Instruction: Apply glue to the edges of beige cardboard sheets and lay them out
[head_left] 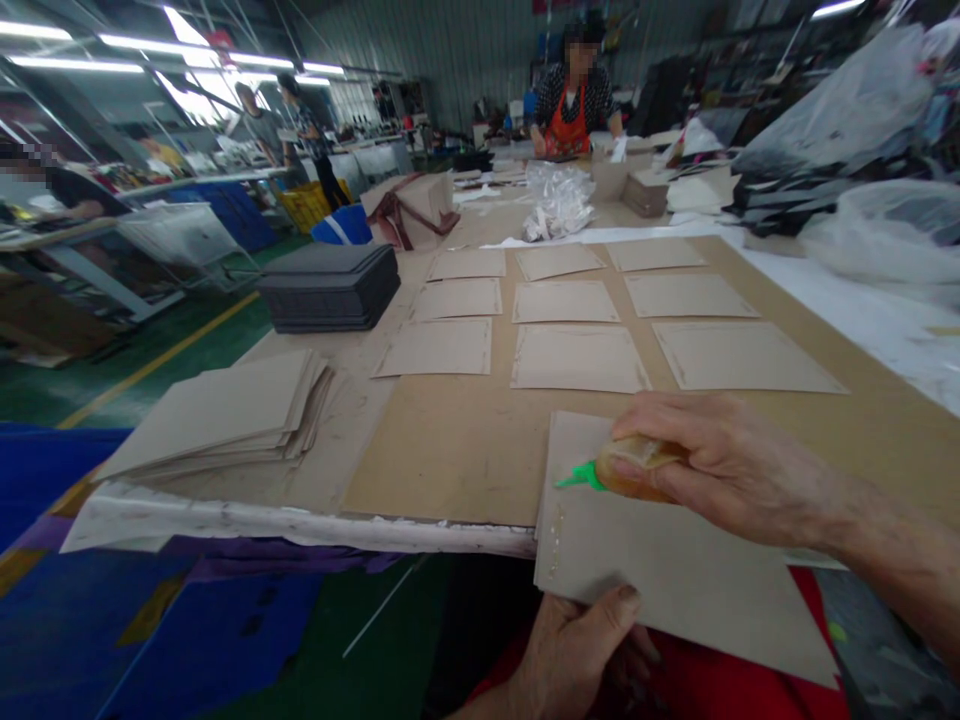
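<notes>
Nearest the camera, the person's left hand (574, 645) is clamped on the near edge of a grey-beige card (675, 575), its thumb lying along the upper face and its fingers mostly hidden beneath. That card juts past the front edge of the worktop (450, 535), above red cloth (697, 680). Set apart from the left, the right hand (724, 465) has its thumb and fingers closed around a soft amber bottle (645, 468), tipped so that its green nozzle (581, 477) points left over the card's upper part. Small shiny beads (555, 540) run down the card's left margin. Beyond the hands, nine similar cards (577, 358) lie flat and apart on a brown sheet (442, 450), in three rows of three. Left of these are a loose stack of cards (217, 410) and, farther back, a neat dark stack (330, 285). Across the worktop stands a person in an orange apron (568, 130); that area is too blurred to tell whether the apron carries any lettering.
</notes>
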